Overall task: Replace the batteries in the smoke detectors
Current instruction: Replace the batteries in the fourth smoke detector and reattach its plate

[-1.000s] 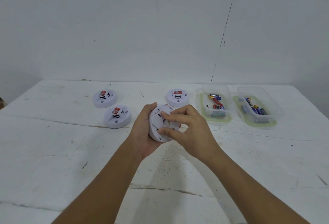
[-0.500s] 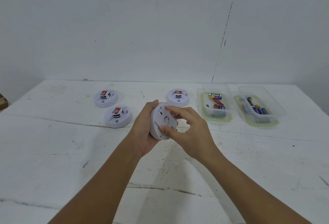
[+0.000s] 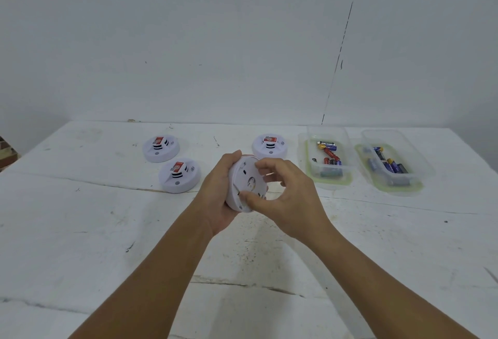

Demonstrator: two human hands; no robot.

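**Holding one smoke detector above the surface, back side up**

Held item: white round smoke detector, raised above the white surface, tilted on edge with its back plate facing the camera. Small slots and a round central opening show on the back plate.

Left hand: cups the detector from the left and behind, thumb over the upper rim; grip clamped on the detector.

Right hand: thumb pressed on the lower part of the back plate, curled fingertips on the upper right rim; grip pinching the same detector.

Detectors lying on the surface, face up, each with a red label on its raised centre:
- far-left detector, near the back edge;
- near-left detector, just in front of and right of the first;
- centre detector, behind the hands, partly hidden by the held unit.

Containers, right of the hands, side by side:
- left clear tray, holding loose batteries in red, blue and black with gold;
- right clear tray, holding blue batteries, mostly blue and black.

Backdrop: plain white wall with a thin dark crack running down its right part.
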